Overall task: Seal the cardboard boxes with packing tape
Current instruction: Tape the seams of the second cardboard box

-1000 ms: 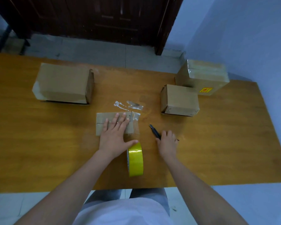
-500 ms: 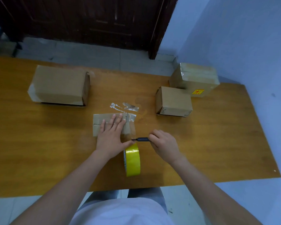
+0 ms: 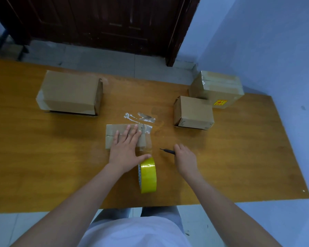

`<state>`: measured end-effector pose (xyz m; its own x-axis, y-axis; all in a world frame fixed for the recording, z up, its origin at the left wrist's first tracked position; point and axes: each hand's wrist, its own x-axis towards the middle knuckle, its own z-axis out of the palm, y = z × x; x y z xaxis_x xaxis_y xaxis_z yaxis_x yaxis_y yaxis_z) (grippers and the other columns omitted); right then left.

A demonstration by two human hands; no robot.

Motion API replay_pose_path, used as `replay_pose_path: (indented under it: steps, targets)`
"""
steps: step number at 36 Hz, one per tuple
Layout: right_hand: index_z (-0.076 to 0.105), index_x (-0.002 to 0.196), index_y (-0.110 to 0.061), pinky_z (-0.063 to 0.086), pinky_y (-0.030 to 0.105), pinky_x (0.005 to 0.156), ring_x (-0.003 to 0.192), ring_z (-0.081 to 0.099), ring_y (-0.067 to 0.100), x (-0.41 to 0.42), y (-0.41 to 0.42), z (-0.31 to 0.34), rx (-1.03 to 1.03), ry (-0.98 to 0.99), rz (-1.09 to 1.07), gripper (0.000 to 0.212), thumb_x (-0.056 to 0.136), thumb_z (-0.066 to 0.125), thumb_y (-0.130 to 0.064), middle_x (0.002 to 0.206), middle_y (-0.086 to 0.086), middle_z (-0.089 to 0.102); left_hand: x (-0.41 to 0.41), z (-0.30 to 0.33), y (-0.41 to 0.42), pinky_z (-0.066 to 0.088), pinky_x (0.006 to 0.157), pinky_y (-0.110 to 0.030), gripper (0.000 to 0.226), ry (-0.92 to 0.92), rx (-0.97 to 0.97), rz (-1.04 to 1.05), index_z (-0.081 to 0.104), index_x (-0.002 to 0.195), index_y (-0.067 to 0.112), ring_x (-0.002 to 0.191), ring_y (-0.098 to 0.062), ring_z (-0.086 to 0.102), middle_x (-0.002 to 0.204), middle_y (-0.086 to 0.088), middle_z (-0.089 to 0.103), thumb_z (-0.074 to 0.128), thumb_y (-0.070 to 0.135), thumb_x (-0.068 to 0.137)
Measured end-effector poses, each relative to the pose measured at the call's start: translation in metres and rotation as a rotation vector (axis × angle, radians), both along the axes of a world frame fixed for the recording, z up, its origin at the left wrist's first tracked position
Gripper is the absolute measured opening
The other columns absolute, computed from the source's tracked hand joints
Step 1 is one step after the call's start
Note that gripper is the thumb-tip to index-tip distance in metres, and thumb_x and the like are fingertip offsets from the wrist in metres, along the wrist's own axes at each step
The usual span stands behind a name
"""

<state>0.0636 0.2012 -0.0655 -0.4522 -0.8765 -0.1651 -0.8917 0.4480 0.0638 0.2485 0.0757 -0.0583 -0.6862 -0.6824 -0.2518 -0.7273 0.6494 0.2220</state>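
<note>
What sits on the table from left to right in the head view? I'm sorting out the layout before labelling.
Big box → flat box under the left hand → tape roll → cutter in the right hand → small box → taped box.

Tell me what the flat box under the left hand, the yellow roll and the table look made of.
Flat box: matte brown cardboard, clear glossy tape glinting at its right end. Yellow roll: shiny plastic tape, by its highlights. Table: orange-brown wood or wood-look laminate; grain streaks, soft sheen.

Small flat cardboard box mid-table, yellow tape roll upright beside
</note>
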Motion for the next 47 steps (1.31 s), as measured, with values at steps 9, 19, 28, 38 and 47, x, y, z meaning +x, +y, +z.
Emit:
replay_pose_path:
  steps: [9, 19, 28, 38, 47]
  targets:
    - [0.06, 0.112, -0.013, 0.035, 0.037, 0.098, 0.115, 0.041, 0.02, 0.025, -0.014, -0.014, -0.214, -0.536, -0.336, 0.023, 0.094, 0.054, -0.026, 0.113, 0.001, 0.048, -0.001, -0.003, -0.001, -0.021, 0.112, -0.04, 0.116, -0.011, -0.014, -0.014, -0.004, 0.153, 0.026, 0.14, -0.011, -0.027, 0.151, 0.012, -0.025, -0.004, 0.091, 0.057]
    - [0.069, 0.109, -0.02, 0.036, 0.044, 0.107, 0.113, 0.056, 0.018, 0.054, -0.024, 0.009, -0.087, -1.517, -0.444, 0.03, 0.089, 0.049, -0.029, 0.117, 0.002, 0.066, 0.0, -0.003, -0.001, -0.025, 0.109, -0.04, 0.123, -0.031, -0.003, -0.022, -0.01, 0.151, 0.026, 0.139, -0.012, -0.031, 0.149, 0.011, -0.029, -0.021, 0.092, 0.048]
    - [0.069, 0.11, -0.03, 0.03, 0.05, 0.111, 0.121, 0.051, 0.019, 0.056, -0.023, 0.0, -0.054, -1.589, -0.542, 0.051, 0.063, 0.067, -0.049, 0.122, -0.003, 0.064, 0.002, -0.005, -0.002, -0.015, 0.116, -0.041, 0.105, 0.046, 0.011, -0.016, 0.001, 0.153, 0.026, 0.141, -0.01, -0.025, 0.154, 0.012, -0.019, -0.022, 0.081, 0.066]
    - [0.071, 0.101, -0.02, 0.041, 0.04, 0.102, 0.106, 0.06, 0.019, 0.065, -0.024, 0.009, -0.161, -1.509, -0.648, 0.017, 0.089, 0.061, -0.027, 0.106, 0.001, 0.069, -0.002, -0.009, 0.002, -0.009, 0.116, -0.039, 0.068, 0.105, -0.035, 0.065, 0.021, 0.151, 0.026, 0.143, -0.007, -0.013, 0.159, 0.01, 0.002, 0.025, 0.063, 0.094]
    - [0.073, 0.097, -0.014, 0.044, 0.019, 0.085, 0.101, 0.062, 0.014, 0.068, -0.021, 0.014, -0.199, -1.497, -0.627, 0.014, 0.09, 0.06, -0.015, 0.107, 0.006, 0.071, -0.004, -0.011, 0.003, -0.008, 0.115, -0.037, 0.069, 0.133, -0.072, 0.084, 0.027, 0.15, 0.025, 0.142, -0.006, -0.009, 0.157, 0.011, 0.005, 0.027, 0.064, 0.093]
